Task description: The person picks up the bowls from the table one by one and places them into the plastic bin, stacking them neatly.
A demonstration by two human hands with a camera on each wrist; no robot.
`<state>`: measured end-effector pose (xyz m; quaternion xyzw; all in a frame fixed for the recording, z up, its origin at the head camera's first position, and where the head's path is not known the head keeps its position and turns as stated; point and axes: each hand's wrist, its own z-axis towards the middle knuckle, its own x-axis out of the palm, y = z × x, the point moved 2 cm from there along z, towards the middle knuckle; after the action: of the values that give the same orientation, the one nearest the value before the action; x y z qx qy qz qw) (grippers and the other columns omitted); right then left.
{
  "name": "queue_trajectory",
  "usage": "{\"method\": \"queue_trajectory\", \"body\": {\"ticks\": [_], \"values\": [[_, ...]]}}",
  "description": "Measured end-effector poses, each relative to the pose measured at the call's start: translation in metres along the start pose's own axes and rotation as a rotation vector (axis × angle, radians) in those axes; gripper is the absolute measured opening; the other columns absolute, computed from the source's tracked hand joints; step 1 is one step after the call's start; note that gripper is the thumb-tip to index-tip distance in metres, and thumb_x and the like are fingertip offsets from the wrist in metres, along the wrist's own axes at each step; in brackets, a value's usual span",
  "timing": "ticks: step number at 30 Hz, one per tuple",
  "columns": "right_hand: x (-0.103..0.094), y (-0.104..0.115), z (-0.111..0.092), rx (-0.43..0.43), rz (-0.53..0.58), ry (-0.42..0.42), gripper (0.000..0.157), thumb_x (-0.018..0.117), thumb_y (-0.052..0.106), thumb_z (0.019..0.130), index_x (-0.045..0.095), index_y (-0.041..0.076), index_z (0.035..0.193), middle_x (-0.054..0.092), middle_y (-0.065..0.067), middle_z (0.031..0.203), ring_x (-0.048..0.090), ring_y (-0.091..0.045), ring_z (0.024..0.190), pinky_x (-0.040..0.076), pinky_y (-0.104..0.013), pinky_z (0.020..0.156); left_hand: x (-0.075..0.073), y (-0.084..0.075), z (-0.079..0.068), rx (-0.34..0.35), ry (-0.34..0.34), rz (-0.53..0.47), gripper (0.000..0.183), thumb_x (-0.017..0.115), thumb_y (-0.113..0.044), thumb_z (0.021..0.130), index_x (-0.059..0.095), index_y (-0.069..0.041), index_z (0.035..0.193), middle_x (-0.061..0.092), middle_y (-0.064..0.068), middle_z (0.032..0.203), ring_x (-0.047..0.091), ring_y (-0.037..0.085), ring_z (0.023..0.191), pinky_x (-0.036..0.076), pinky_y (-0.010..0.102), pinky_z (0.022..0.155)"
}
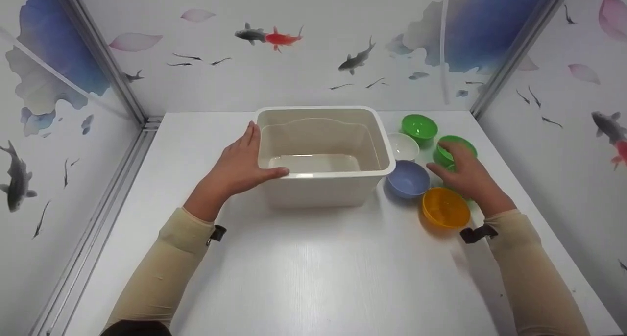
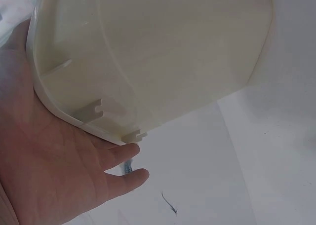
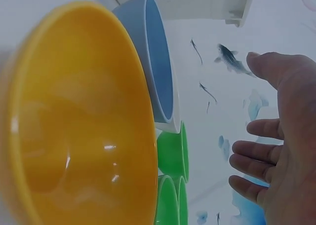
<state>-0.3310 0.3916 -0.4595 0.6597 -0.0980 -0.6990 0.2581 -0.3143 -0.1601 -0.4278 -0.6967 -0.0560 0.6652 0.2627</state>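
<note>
A cream plastic bin point(image 1: 323, 191) stands on the white table, open side up. My left hand point(image 1: 240, 162) rests against its left front corner, thumb on the front rim and straight fingers along the left side; the left wrist view shows the palm under the bin's rim point(image 2: 74, 120). My right hand point(image 1: 468, 177) holds nothing and hovers over the green bowls, fingers apart from the thumb. One green bowl point(image 1: 468, 145) and another behind the hand are partly hidden. Close by are a yellow-orange bowl point(image 1: 446, 208), a blue bowl point(image 1: 408, 179), a white bowl point(image 1: 405, 147) and a farther green bowl point(image 1: 420, 127).
The bowls sit clustered just right of the bin, the blue and white ones nearest its wall. Panels printed with fish and petals point(image 1: 313, 47) enclose the white table point(image 1: 313, 267) at the back and both sides. Metal frame posts point(image 1: 105, 52) stand at the corners.
</note>
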Motion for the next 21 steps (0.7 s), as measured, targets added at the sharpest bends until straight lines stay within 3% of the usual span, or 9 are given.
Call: {"method": "queue_trajectory", "body": {"ticks": [5,13,21], "values": [[0.0,0.005,-0.016,-0.019,0.013,-0.007,0.084,0.071,0.051,0.107,0.041,-0.003,0.164,0.045,-0.031,0.163,0.04,-0.053,0.152,0.031,-0.074,0.122,-0.002,-0.001,-0.001,0.005,0.002,0.003,0.145,0.063,-0.092,0.087,-0.002,0.003,0.174,-0.003,0.02,0.184,0.018,0.044,0.167,0.021,0.059,0.132],[0.007,0.002,-0.048,-0.012,0.043,-0.032,0.082,0.077,0.048,0.104,0.045,0.001,0.163,0.047,-0.029,0.161,0.04,-0.053,0.15,0.032,-0.077,0.12,-0.004,-0.003,-0.002,0.011,0.006,0.01,0.143,0.064,-0.09,0.088,-0.001,0.005,0.174,-0.004,0.02,0.184,0.018,0.043,0.168,0.021,0.059,0.132],[0.017,-0.007,-0.081,-0.073,-0.01,-0.106,0.079,0.085,0.039,0.1,0.052,-0.009,0.153,0.055,-0.033,0.15,0.048,-0.054,0.14,0.037,-0.077,0.115,-0.003,-0.003,-0.003,0.003,0.005,0.0,0.146,0.064,-0.093,0.085,-0.001,0.003,0.175,-0.003,0.019,0.185,0.018,0.043,0.168,0.022,0.059,0.132]]}}
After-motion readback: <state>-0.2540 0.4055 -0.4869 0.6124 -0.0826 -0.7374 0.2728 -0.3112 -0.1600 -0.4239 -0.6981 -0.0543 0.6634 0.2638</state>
